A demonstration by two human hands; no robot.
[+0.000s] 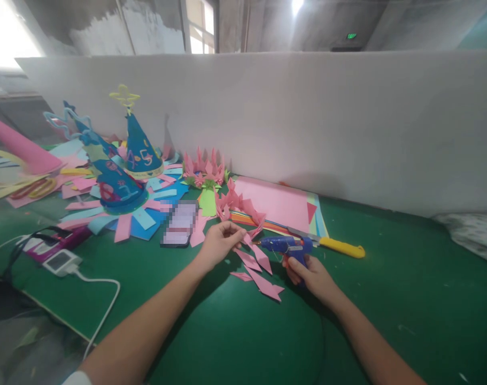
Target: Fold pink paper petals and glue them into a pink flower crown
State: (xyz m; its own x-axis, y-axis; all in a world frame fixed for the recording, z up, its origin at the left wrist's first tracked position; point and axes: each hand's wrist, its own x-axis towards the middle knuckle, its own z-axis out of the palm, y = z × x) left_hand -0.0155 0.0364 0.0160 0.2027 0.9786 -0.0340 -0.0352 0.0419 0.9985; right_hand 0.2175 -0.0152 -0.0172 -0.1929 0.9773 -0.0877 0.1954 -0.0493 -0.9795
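Observation:
My right hand (307, 275) is wrapped round the grip of a blue glue gun (285, 245), its nozzle pointing left. Close to that nozzle, my left hand (221, 241) pinches a folded pink paper piece (261, 258) between thumb and fingers. Several more pink folded pieces (264, 283) lie on the table just below. Behind my left hand stands a partly joined pink paper flower (239, 202). Farther back, a fuller pink paper flower (205, 167) with green petals rests near the white partition.
Pink and coloured paper sheets (275, 198) lie behind the hands, with a yellow-handled knife (341, 247) at their right. To the left are a phone (179, 223), blue party hats (117, 182), a white charger (62, 262) with its cable, and scissors (37, 188). A white partition (327, 117) closes the back.

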